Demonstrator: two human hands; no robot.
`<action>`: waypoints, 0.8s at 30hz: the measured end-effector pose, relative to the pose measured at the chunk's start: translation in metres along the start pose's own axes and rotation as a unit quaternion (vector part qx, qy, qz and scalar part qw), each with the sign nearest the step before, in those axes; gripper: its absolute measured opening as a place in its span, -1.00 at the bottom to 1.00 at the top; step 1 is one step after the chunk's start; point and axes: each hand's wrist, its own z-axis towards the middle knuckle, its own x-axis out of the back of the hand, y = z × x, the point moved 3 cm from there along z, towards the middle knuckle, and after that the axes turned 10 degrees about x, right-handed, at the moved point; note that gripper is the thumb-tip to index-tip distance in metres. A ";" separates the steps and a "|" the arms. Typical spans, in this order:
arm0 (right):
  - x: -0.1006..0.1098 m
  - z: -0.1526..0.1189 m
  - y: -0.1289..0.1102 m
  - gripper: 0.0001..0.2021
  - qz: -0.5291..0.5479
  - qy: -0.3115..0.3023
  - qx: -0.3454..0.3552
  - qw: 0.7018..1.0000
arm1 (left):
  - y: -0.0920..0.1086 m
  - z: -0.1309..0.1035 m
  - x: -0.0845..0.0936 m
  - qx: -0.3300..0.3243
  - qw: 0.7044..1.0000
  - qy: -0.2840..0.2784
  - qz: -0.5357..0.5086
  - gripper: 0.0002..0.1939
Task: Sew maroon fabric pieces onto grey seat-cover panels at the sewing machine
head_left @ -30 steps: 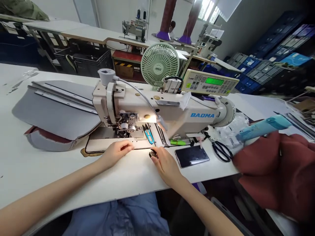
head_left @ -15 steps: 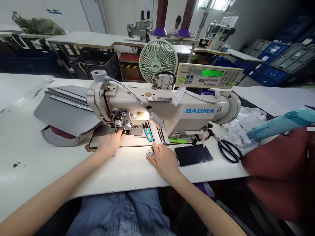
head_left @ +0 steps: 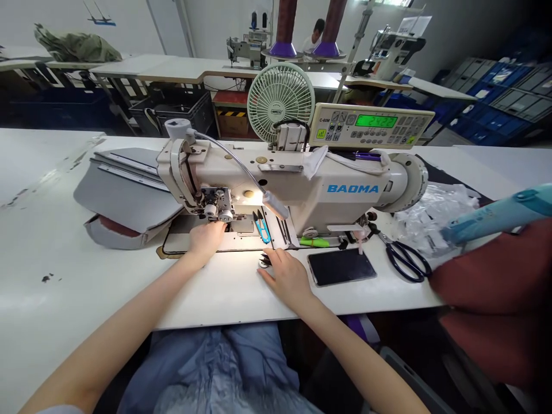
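My left hand (head_left: 206, 241) reaches to the needle area of the sewing machine (head_left: 293, 187). Its fingers are drawn together below the presser foot (head_left: 225, 216), and what the fingertips pinch, if anything, is hidden. On the table in front of the machine bed, my right hand (head_left: 287, 275) curls its thumb and forefinger round a small bobbin (head_left: 263, 264) with something dark on it. Blue thread snips (head_left: 261, 227) lie on the bed between my hands. To the right of my right hand is a dark phone (head_left: 341, 267).
Grey cut panels (head_left: 129, 192) are stacked left of the machine. Black-handled scissors (head_left: 406, 259), clear plastic bags (head_left: 435, 215) and dark red pieces (head_left: 495, 276) lie at right. A fan (head_left: 281, 98) and control panel (head_left: 373, 127) stand behind. A person (head_left: 316, 35) is in the background.
The view has shifted slightly. My left hand has moved a little right and closer under the needle area. By my right fingers, the bobbin has turned and shows more of its dark part.
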 end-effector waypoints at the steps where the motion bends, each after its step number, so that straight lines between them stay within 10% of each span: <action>1: 0.000 0.000 -0.001 -0.66 0.004 0.001 0.004 1.000 | 0.000 0.000 0.000 -0.001 1.000 0.001 -0.006 -0.59; 11: -0.003 -0.001 0.003 -0.85 0.084 -0.009 -0.018 0.996 | -0.006 -0.039 0.019 -0.126 0.980 0.006 -0.156 -0.70; 15: 0.008 -0.014 0.012 -0.79 0.175 -0.016 -0.100 0.979 | 0.004 -0.082 0.041 -0.269 0.872 -0.145 -0.382 -0.56; 19: 0.031 -0.050 0.037 -0.80 0.370 0.077 -0.133 0.916 | 0.055 -0.119 0.073 -0.446 0.731 -0.393 -0.336 -0.39; 24: 0.058 -0.102 0.130 -0.64 0.445 0.202 -0.242 0.839 | 0.171 -0.123 0.079 -0.481 0.683 -0.449 -0.318 -0.66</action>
